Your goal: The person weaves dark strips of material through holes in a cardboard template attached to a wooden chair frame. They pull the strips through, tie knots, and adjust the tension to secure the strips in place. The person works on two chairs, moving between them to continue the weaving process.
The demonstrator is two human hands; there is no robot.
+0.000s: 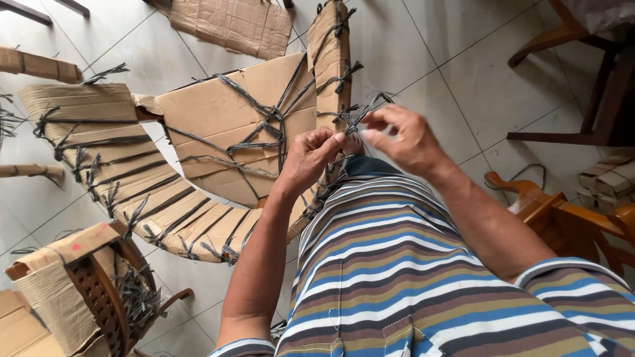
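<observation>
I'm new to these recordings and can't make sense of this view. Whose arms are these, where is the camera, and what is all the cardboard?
The camera sits on a person's head and looks straight down, so the striped shirt and both arms are the wearer's own. There is no machine. The left hand and right hand meet at the edge of a curved piece of furniture wrapped in cardboard, which stands on a tiled floor. Dark strapping ties the cardboard on. Both hands pinch a strap end in a fingertip grip. Another wrapped chair stands at lower left, and bare wooden furniture at right.
</observation>
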